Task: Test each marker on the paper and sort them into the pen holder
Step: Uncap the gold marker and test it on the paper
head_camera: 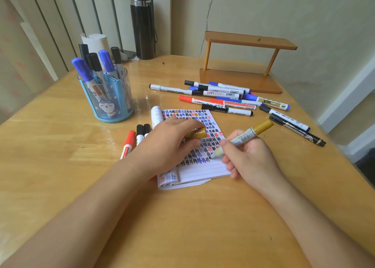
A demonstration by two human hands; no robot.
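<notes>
The big wooden counter (pixel 60 166) is shiny and yellow-brown. At its far side, by the wall, stands a brown wooden rack (pixel 243 42) with a flat top and a flat bottom. A tall black bottle (pixel 142 24) stands in the far corner.

On the left part of the counter is the blue see-through pen holder (pixel 107 103) with a little cartoon animal on it. Blue-capped and black-capped markers stand up inside it.

The paper (pixel 203 170) is a lined pad in the middle of the counter. Most of its top page is full of blue, black and red marks.

A pile of markers (pixel 223 97) lies beyond the pad, in front of the rack. One red marker (pixel 128 144) and two black-capped ones lie just left of the pad.

The left hand (pixel 168 144) rests on the pad, with its fingers curled round a gold cap (pixel 197 134). The right hand (pixel 251 156) pinches the gold marker (pixel 249 134) like a pencil. The marker's tip touches the paper near the last row of marks.
</notes>
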